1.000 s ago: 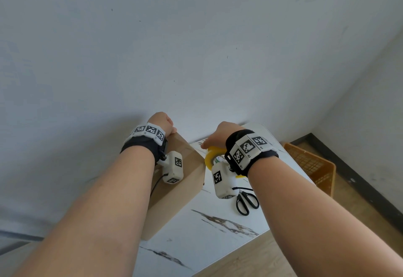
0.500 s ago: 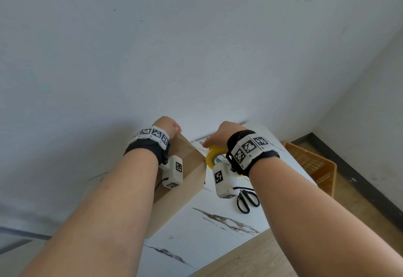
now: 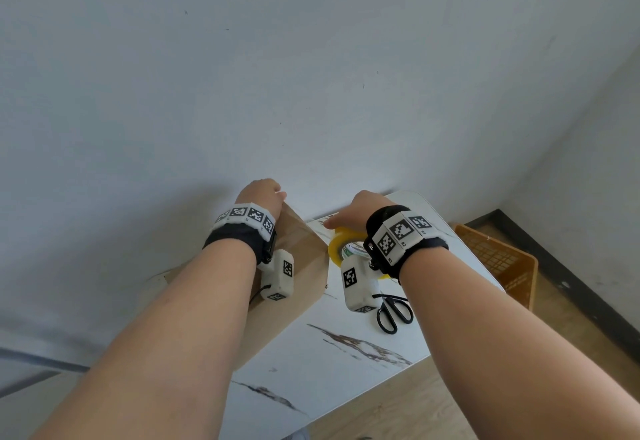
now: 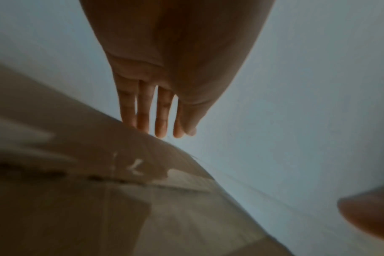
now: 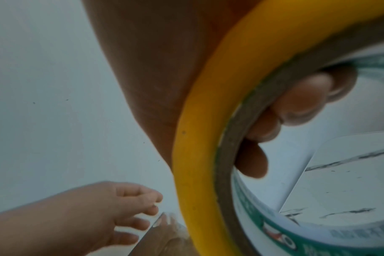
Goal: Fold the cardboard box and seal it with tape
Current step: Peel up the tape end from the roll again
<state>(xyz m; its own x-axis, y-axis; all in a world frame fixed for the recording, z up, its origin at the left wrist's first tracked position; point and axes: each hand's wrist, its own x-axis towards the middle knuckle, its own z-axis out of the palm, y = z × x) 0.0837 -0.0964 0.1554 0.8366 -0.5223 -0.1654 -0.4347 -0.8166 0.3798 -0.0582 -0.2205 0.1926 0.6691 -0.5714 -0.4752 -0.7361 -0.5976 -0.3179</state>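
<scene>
A brown cardboard box (image 3: 301, 276) lies closed on the white marble table (image 3: 346, 363), its long side running away from me. My left hand (image 3: 261, 193) reaches over the box's far top edge. Its fingers (image 4: 147, 110) point down behind that edge, and thumb and forefinger meet on the end of a clear tape strip (image 5: 162, 217). Just right of the box, my right hand (image 3: 356, 211) grips the yellow tape roll (image 3: 341, 243), with fingers (image 5: 296, 104) hooked through the core of the roll (image 5: 195, 155). Shiny tape lies on the box top (image 4: 134, 166).
Black scissors (image 3: 394, 311) lie on the table under my right wrist. An orange plastic basket (image 3: 498, 266) stands on the floor past the table's right edge. A plain grey wall (image 3: 311, 93) rises directly behind the table and box.
Both hands have stayed at the far end of the box. The left hand has shifted only slightly to the right.
</scene>
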